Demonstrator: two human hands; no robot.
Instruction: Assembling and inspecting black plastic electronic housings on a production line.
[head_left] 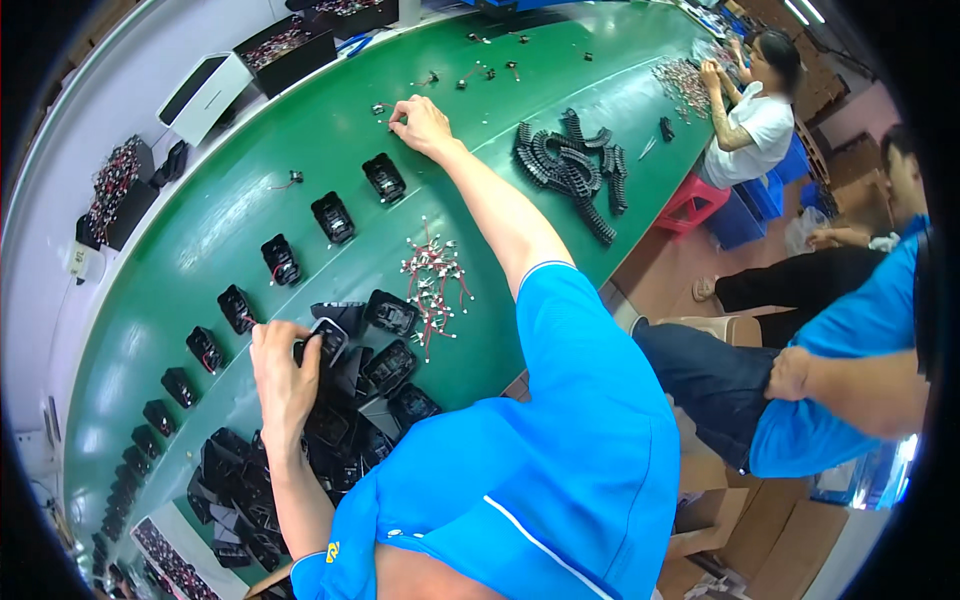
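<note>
My left hand (283, 375) is closed round a black plastic housing (328, 341), above a heap of similar black housings (335, 425). My right hand (422, 126) reaches to the far side of the green table, fingertips pressed together; what they pinch, if anything, is too small to make out. A small black part with wires (380, 108) lies beside those fingertips. Below the right hand stands an open black housing (384, 177), at the top of a curved row of such housings (333, 217). Between my arms lies a pile of red-wired white connectors (436, 285).
Black segmented tracks (575, 165) lie right of my right arm. More small wired parts (463, 75) are scattered farther back. Bins (285, 50) of wired parts line the far edge. One person (755, 125) sits at the table's right end; another in blue (840, 370) is close on my right.
</note>
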